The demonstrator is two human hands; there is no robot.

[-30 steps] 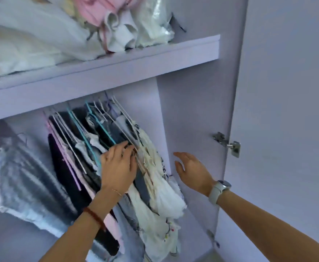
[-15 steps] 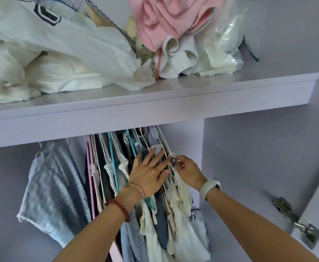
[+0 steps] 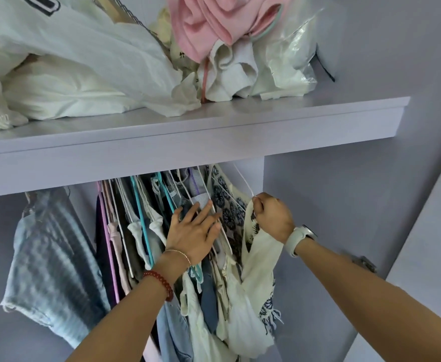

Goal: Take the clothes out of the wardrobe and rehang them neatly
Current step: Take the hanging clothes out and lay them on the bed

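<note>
Left hand lies flat with straight fingers against the packed hangers, holding the row back so nothing tangles. Right hand is clenched round the white hanger of the cream floral garment at the row's right end, apparently to lift it off.

Matt, smooth lilac laminate shelf. Soft pink knit cloth beside crinkled glossy clear plastic bag. Thin smooth white wire hanger. Cream woven cloth garment with dark print. Faded blue frayed-edged denim piece. Glossy red bead bracelet.
</note>
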